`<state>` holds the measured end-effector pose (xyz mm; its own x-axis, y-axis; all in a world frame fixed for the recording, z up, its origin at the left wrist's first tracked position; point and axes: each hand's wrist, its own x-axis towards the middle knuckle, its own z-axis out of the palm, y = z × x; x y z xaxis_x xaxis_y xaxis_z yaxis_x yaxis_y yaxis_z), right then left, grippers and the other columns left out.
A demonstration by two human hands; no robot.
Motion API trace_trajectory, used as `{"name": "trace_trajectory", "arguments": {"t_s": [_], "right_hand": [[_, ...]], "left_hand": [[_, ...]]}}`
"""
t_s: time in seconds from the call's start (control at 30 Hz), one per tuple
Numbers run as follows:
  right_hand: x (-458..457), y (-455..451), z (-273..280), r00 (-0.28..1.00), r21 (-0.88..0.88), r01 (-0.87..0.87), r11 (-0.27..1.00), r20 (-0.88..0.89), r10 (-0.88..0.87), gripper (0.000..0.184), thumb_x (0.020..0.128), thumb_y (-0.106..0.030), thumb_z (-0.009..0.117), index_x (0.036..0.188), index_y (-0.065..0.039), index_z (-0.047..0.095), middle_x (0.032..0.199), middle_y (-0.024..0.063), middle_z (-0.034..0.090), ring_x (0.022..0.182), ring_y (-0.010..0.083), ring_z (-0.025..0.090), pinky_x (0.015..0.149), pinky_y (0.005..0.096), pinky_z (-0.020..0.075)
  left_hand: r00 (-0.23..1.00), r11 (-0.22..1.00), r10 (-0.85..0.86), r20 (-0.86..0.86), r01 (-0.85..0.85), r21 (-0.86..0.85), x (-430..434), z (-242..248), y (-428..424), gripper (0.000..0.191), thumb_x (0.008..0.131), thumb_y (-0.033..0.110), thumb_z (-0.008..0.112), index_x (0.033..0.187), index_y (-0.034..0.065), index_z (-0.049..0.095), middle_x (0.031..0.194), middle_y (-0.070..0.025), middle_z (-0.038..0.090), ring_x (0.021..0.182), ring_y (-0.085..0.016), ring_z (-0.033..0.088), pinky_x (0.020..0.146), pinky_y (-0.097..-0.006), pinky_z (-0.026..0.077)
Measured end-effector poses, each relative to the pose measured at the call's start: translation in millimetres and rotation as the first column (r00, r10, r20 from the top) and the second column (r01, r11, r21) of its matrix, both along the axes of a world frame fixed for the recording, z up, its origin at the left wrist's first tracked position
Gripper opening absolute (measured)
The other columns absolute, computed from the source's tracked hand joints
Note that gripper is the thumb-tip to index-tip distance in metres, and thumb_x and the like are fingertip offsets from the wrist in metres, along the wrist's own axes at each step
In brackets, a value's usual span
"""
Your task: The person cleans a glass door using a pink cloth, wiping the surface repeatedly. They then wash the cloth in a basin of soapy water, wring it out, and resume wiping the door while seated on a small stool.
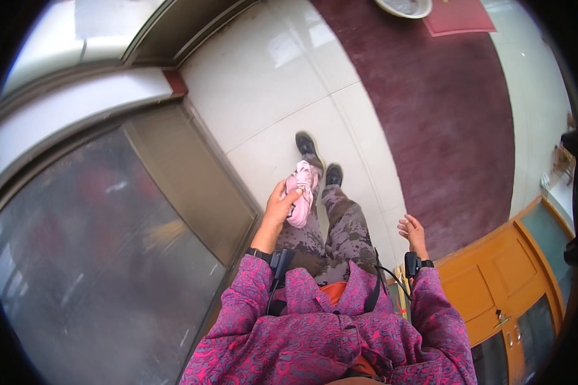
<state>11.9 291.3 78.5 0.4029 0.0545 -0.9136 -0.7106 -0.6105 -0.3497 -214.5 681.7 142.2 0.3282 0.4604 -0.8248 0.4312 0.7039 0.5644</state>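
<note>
A crumpled pink cloth [300,202] is gripped in my left hand [278,204], thumb on top, in front of my left thigh. The fingers hide part of its left side. My right hand [414,235] hangs at my right side with loosely bent fingers apart and nothing in them. Both wrists wear black straps with a small device. Below the hands are my camouflage trousers [348,216] and dark shoes [306,143] on a pale tiled floor [265,110].
A metal-framed glass door [106,240] stands close on my left. A dark red floor strip [448,120] runs on the right, with a white basin [407,6] and a red mat [457,19] at its far end. An orange-brown wooden door [491,284] is at the lower right.
</note>
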Motion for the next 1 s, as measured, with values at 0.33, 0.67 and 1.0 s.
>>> {"name": "trace_trajectory", "arguments": {"t_s": [0.33,0.67,1.0], "right_hand": [[-32.2,-35.8,57.8,0.999,-0.028,0.048,0.998,0.000,-0.048,0.036,0.095,-0.016,0.051,0.129,-0.004,0.051,0.107,0.0101,0.066,0.092,0.0202,0.066,0.076,0.0333,0.0549],[-2.5,-48.0,106.3,0.984,0.017,0.166,0.986,-0.066,-0.164,0.038,0.095,-0.017,0.051,0.131,-0.003,0.050,0.108,0.0095,0.066,0.093,0.0193,0.065,0.077,0.0319,0.0539],[244.1,-30.1,58.7,0.967,0.129,0.245,0.961,-0.096,-0.234,0.033,0.097,-0.016,0.054,0.128,-0.007,0.053,0.105,0.0085,0.066,0.085,0.0152,0.066,0.068,0.0298,0.0551]], "left_hand": [[0.999,0.994,-0.038,0.038,0.034,0.104,60.3,47.4,40.0,0.049,0.085,0.021,0.069,0.128,0.0038,0.052,0.116,-0.0071,0.061,0.106,-0.016,0.057,0.092,-0.0301,0.045],[0.951,0.937,-0.310,0.004,0.305,0.173,216.7,53.3,82.3,0.053,0.085,0.022,0.068,0.130,0.0020,0.048,0.115,-0.0100,0.061,0.102,-0.018,0.059,0.089,-0.0302,0.047],[0.988,0.979,-0.154,0.012,0.151,0.140,435.9,-26.2,114.2,0.042,0.089,0.013,0.065,0.128,0.0047,0.053,0.114,-0.0063,0.062,0.100,-0.016,0.060,0.089,-0.0299,0.049]]}}
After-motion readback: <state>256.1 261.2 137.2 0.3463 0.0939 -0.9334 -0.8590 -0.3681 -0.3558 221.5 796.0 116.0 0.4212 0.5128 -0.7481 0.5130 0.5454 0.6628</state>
